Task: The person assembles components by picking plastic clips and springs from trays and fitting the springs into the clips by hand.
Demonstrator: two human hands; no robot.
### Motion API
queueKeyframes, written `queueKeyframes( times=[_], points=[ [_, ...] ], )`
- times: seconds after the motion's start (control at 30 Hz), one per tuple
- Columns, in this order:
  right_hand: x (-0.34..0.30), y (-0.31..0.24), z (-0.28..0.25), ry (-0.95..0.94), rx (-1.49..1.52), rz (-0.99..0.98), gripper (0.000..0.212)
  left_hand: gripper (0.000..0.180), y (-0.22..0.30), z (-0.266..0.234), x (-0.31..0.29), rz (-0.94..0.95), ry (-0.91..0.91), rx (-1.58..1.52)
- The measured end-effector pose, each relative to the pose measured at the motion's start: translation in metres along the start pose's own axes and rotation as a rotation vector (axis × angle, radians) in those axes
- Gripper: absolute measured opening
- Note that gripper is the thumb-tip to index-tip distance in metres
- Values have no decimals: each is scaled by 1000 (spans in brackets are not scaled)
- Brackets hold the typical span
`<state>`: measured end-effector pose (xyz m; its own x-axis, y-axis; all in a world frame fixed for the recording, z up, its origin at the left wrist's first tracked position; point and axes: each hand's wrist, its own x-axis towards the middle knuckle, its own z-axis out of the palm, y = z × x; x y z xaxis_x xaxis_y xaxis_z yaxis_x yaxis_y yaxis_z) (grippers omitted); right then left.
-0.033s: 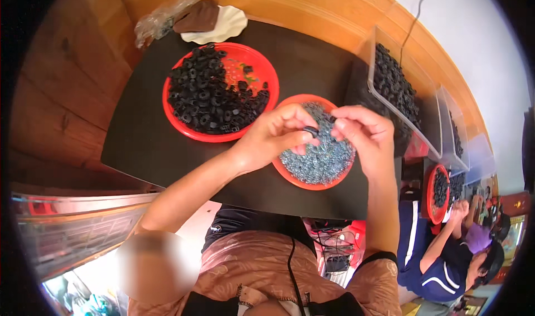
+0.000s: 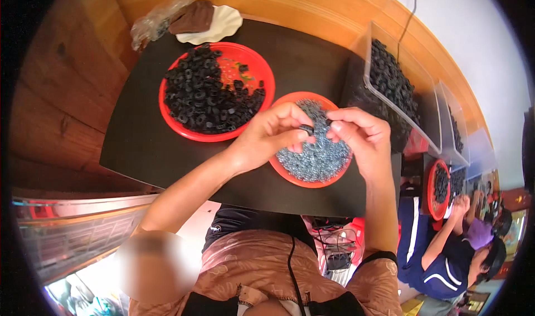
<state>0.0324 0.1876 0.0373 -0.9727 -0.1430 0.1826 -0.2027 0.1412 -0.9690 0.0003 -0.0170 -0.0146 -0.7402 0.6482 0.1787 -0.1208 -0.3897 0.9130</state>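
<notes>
My left hand is closed in a pinch on a small black plastic part, held above an orange-red bowl. Shiny silvery metal pieces, too small to name exactly, fill that bowl. Close by on the right, my right hand pinches a small dark piece between thumb and forefinger; its kind is mostly hidden by the fingertips. The two hands are near each other but apart. Left of them, a larger red basin carries a heap of black ring-shaped plastic parts.
Both bowls stand on a dark table. A clear bin of black parts borders it at right. A white scalloped plate, brown cloth and plastic bag lie behind. Another person works at far right.
The whole view has shifted slightly. The black part in my left fingers looks turned a little, and my right fingertips sit slightly lower over the bowl. Both hands keep their pinch.
</notes>
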Motion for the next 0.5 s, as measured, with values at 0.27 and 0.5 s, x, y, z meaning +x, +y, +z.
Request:
queueKeyframes(
  times=[0.27, 0.5],
  points=[
    [-22, 11, -1, 37, 145, -15, 26, 12, 4, 14, 11, -41, -4, 43],
    [-20, 17, 3, 85, 61, -99, 25, 14, -8, 10, 19, -23, -19, 77]
  ],
)
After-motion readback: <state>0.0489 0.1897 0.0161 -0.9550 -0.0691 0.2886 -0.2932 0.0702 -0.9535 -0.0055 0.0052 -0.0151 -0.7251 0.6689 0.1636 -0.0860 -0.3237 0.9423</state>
